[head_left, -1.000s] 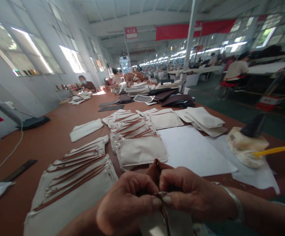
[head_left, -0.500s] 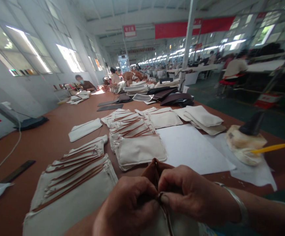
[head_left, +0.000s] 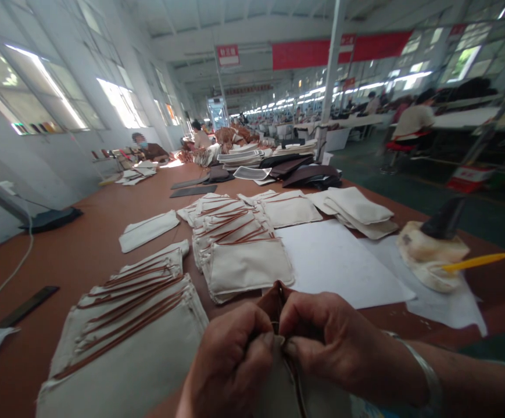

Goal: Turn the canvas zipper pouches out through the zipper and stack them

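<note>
Both hands meet at the bottom centre, pinching a cream fabric piece (head_left: 278, 386) with brown edging. My left hand (head_left: 235, 354) grips its left side between thumb and curled fingers. On the other side of the opening, my right hand (head_left: 335, 342) pinches the edge, thumb close to the left thumb. A brown folded part (head_left: 270, 303) rises to a point behind the fingertips. The lower part of the piece is partly hidden by the hands. Just beyond lies a stack of cream pieces with brown strips (head_left: 247, 264); a larger fanned stack (head_left: 125, 348) is to the left.
White paper (head_left: 339, 261) lies right of the stacks. A stained container (head_left: 430, 249) with a dark cone and a yellow-handled tool (head_left: 476, 262) stands at the right. A dark flat bar (head_left: 28, 306) is at the left. Dark pieces (head_left: 311, 171) and seated people are farther back.
My left thumb has moved up and closer to its bent fingers at the fabric edge. The brown point has shifted slightly right. My right hand keeps nearly the same pinch.
</note>
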Demonstrator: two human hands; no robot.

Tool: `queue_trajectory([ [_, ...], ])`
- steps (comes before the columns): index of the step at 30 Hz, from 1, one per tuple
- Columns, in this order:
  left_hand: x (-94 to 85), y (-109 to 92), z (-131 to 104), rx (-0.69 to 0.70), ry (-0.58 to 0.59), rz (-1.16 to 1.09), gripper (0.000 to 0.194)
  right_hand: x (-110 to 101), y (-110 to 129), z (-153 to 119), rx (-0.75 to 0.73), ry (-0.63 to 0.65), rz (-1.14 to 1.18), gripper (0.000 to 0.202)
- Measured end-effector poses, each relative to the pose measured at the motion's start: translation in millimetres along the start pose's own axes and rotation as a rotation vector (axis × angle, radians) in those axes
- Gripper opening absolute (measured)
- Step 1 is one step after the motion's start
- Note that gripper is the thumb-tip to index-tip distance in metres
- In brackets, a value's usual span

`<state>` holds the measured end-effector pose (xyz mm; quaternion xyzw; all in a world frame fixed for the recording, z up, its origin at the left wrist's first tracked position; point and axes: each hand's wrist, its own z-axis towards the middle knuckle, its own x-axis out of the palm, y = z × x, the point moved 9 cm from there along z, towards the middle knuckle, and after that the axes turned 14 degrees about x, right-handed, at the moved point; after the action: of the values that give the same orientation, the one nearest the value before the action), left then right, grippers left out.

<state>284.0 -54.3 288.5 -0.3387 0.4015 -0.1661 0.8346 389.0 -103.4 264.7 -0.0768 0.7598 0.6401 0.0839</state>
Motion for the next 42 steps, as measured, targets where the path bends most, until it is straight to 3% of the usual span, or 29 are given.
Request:
queue_trajectory([
  [2,4.3,14,-2,-0.135,-0.033,-0.215,0.022,-1,0,-2,-0.016,-0.025,0.012,0.001],
  [5,16.6,19,-2,-0.197,0.034,-0.412,0.026,-2,2,-6,-0.080,-0.055,0.002,0.002],
  [8,25.3,22,-4,-0.286,0.157,-0.357,0.026,-2,4,-8,-0.135,-0.070,-0.021,0.004],
  [12,30.0,27,-10,-0.409,0.232,-0.289,0.025,-1,12,-11,-0.217,-0.058,-0.080,0.006],
  [17,34.9,35,-20,-0.509,0.161,-0.462,0.017,6,39,-29,-0.571,-0.030,-0.354,0.015],
  [21,42.9,39,-30,-0.639,0.046,-0.735,0.019,8,32,-35,-0.703,-0.033,-0.600,0.016],
  [25,45.0,41,-31,-0.623,0.023,-0.776,0.034,6,17,-35,-0.675,-0.083,-0.789,0.014],
  [28,43.8,38,-26,-0.516,0.099,-0.710,0.031,3,22,-43,-0.681,0.006,-0.551,0.019],
  [30,39.0,34,-23,-0.435,0.143,-0.618,0.025,-8,23,-37,-0.532,0.043,-0.244,0.024],
  [32,32.9,30,-21,-0.376,0.182,-0.492,0.017,-13,15,-24,-0.294,0.091,-0.011,0.030],
  [35,24.7,26,-18,-0.336,0.212,-0.300,0.012,-3,11,-12,-0.108,0.231,0.004,0.044],
  [38,18.9,21,-14,-0.298,0.191,-0.191,0.015,5,20,-8,-0.124,0.334,-0.080,0.050],
  [42,19.6,17,-12,-0.278,0.193,-0.159,0.012,7,32,-9,-0.294,0.332,-0.183,0.045],
])
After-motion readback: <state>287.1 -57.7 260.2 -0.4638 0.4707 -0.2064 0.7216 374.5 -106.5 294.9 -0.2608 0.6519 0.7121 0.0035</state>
